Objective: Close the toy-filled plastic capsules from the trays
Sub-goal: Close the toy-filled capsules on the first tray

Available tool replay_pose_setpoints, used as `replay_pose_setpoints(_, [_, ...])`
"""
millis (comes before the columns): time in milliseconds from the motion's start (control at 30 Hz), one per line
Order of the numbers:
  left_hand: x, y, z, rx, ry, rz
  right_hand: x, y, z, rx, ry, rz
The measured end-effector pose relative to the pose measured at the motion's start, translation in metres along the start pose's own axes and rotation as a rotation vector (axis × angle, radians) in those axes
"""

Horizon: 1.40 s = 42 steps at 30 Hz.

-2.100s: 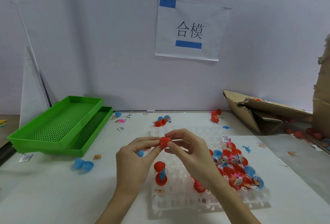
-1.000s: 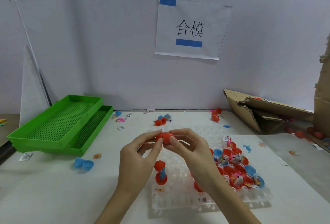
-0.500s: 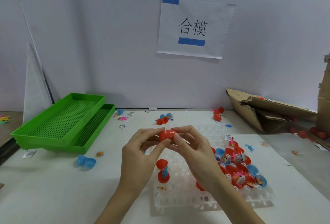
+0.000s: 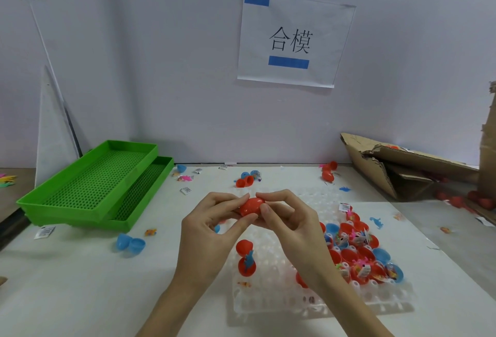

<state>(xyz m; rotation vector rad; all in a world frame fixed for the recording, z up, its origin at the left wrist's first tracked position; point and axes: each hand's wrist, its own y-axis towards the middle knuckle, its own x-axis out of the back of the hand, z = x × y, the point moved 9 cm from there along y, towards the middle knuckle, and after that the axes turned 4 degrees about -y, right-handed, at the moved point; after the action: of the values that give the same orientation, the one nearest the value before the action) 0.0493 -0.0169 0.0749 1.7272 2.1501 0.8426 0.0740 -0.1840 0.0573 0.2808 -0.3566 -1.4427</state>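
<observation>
Fingers [image 4: 243, 222] of both hands pinch red capsule [image 4: 251, 206], long axis left-right.

Head view, forward-down, close over table [image 4: 80, 296]

A toy-packing workstation: wall sign [image 4: 295, 41], green trays [image 4: 91, 183], cardboard boxes [image 4: 402, 164].

Pale wall [image 4: 161, 68], paper sign [image 4: 295, 41], white table [image 4: 80, 283]
</observation>
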Motion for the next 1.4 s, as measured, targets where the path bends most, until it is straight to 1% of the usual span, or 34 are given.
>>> replay_pose_setpoints(133, [0.0, 0.0, -0.003, -0.026, 0.027, 0.001, 0.001, 0.0, 0.0, 0.016, -0.008, -0.023])
replay_pose_setpoints(267, [-0.001, -0.002, -0.007, -0.063, 0.069, 0.001, 0.003, -0.002, 0.003, 0.073, -0.084, -0.057])
replay_pose_setpoints(433, [-0.003, -0.007, -0.013, -0.169, 0.232, 0.008, -0.014, -0.008, 0.0, 0.047, -0.2, 0.0])
replay_pose_setpoints(500, [-0.006, -0.009, -0.016, -0.214, 0.281, 0.018, -0.013, -0.009, -0.001, 0.033, -0.234, -0.05])
replay_pose_setpoints(567, [-0.013, -0.013, -0.023, -0.287, 0.318, 0.042, -0.006, -0.009, -0.002, 0.011, -0.214, -0.121])
replay_pose_setpoints(667, [-0.019, -0.017, -0.029, -0.357, 0.362, 0.064, -0.002, -0.009, -0.002, -0.008, -0.2, -0.124])
replay_pose_setpoints(767, [-0.019, -0.018, -0.028, -0.367, 0.402, 0.067, -0.008, -0.011, 0.003, 0.019, -0.307, -0.092])
replay_pose_setpoints(867, [-0.021, -0.018, -0.025, -0.363, 0.417, 0.085, -0.014, -0.013, 0.01, 0.091, -0.436, -0.068])
replay_pose_setpoints(1033, [-0.025, -0.022, -0.025, -0.385, 0.432, 0.111, -0.015, -0.014, 0.012, 0.136, -0.535, -0.029])
replay_pose_setpoints(1100, [-0.025, -0.022, -0.025, -0.379, 0.432, 0.101, -0.016, -0.014, 0.013, 0.137, -0.54, -0.024])
replay_pose_setpoints(1233, [-0.019, -0.018, -0.027, -0.339, 0.384, 0.059, -0.013, -0.014, 0.021, 0.139, -0.483, -0.092])
replay_pose_setpoints(1400, [-0.02, -0.018, -0.024, -0.31, 0.325, 0.1, -0.014, -0.012, 0.01, 0.039, -0.382, -0.077])
